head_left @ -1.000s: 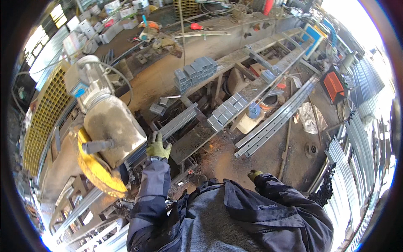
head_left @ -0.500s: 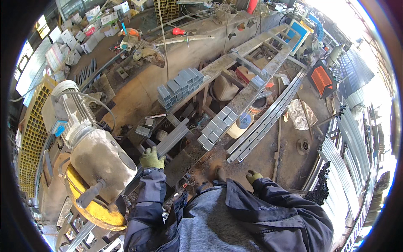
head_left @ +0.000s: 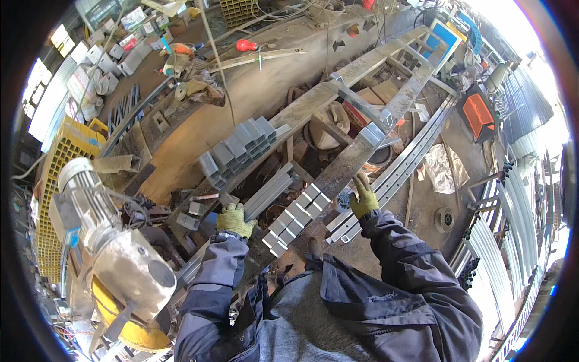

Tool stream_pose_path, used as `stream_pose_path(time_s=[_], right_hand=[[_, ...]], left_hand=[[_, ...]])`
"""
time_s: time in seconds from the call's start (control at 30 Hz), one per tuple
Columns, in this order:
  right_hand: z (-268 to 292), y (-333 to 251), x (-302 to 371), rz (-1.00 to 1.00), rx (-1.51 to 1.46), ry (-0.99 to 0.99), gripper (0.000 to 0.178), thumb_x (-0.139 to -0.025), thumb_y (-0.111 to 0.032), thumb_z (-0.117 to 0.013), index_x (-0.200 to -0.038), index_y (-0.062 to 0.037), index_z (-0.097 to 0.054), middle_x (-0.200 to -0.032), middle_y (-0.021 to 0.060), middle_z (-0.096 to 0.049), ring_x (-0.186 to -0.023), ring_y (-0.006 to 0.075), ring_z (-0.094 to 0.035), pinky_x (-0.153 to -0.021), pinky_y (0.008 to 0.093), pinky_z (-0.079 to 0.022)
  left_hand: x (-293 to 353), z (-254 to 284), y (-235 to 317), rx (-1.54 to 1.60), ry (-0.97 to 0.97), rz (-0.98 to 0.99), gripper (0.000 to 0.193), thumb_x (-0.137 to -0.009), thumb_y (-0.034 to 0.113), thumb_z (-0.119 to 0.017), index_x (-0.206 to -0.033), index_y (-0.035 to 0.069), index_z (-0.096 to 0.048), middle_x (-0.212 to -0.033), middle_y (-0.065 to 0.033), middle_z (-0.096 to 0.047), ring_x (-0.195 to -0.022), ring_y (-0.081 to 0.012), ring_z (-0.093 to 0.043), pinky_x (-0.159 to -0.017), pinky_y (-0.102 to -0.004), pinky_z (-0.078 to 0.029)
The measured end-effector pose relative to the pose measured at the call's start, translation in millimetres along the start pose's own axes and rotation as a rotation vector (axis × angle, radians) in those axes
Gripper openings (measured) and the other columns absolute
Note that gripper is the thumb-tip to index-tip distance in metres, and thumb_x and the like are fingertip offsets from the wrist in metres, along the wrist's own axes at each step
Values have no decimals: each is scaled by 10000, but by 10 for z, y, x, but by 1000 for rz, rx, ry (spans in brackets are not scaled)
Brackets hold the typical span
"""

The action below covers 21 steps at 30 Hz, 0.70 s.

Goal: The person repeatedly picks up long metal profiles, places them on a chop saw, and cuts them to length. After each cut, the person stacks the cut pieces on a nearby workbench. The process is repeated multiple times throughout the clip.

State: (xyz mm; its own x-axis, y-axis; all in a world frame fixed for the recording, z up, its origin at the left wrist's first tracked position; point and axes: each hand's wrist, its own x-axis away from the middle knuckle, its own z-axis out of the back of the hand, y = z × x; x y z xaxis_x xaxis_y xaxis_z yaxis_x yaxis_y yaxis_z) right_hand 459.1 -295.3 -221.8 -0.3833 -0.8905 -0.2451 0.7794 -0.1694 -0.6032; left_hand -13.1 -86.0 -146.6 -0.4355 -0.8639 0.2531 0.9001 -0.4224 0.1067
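Note:
My left hand (head_left: 236, 221), in a yellow-green glove, is wrapped over the near part of some long grey steel tubes (head_left: 269, 192). The thumb lies on their right side; the undersides of the fingers are hidden. My right hand (head_left: 363, 196), gloved alike, hangs open beside the long bench rail, fingers apart and nothing in them. Between the hands, short cut square tubes (head_left: 295, 220) sit in two rows on the bench rail (head_left: 347, 163). Another stack of short square tubes (head_left: 237, 151) stands on the farther rail.
A motor-driven saw (head_left: 123, 259) with a yellow guard stands close at left. Punched steel rails (head_left: 404, 163) run along the right of the bench. An orange-and-black box (head_left: 478, 114) is on the floor at right. Yellow square tubes (head_left: 57, 199) are stacked at far left.
My right hand has risen from beside my body to the bench rail. My left hand stays at the long tubes. The view has shifted, so the saw sits lower in it.

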Motion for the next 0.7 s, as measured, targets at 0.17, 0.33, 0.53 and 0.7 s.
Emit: stream_pose_path(time_s=[0.17,0.33,0.53,0.7], right_hand=[[89,222,-449,114,234,-105,813,-950,-162,-791,-1718,-34,-557,-1823,267,-501,-1658,548,-478,-1354,629,-450],[10,229,-394,-4,189,-178,968,-890,-194,-841,-1783,-60,-492,-1879,257,-421,-1698,518,-426,-1387,620,-414],[-21,244,-347,-1,181,-182,1053,-878,-177,-860,-1826,-73,-415,-1901,271,-368,-1709,548,-406,-1345,614,-470],[-34,280,-345,-57,103,-234,1070,-847,-201,-849,-1821,-56,-433,-1905,284,-353,-1685,553,-422,-1393,635,-400]], left_hand=[[-611,151,667,-27,-8,-67,905,-872,612,-973,-1544,58,-728,-1500,-195,-701,-1432,-460,-673,-1198,-560,-580],[-1290,304,1402,38,-47,-85,841,-861,635,-965,-1447,73,-744,-1456,-207,-711,-1402,-447,-697,-1200,-610,-562],[-2007,419,2133,30,-70,-154,879,-853,650,-970,-1462,64,-729,-1482,-221,-704,-1396,-460,-708,-1144,-602,-612],[-2268,331,2365,50,-60,-205,924,-880,612,-968,-1578,93,-657,-1543,-240,-681,-1374,-488,-713,-1129,-601,-615]])
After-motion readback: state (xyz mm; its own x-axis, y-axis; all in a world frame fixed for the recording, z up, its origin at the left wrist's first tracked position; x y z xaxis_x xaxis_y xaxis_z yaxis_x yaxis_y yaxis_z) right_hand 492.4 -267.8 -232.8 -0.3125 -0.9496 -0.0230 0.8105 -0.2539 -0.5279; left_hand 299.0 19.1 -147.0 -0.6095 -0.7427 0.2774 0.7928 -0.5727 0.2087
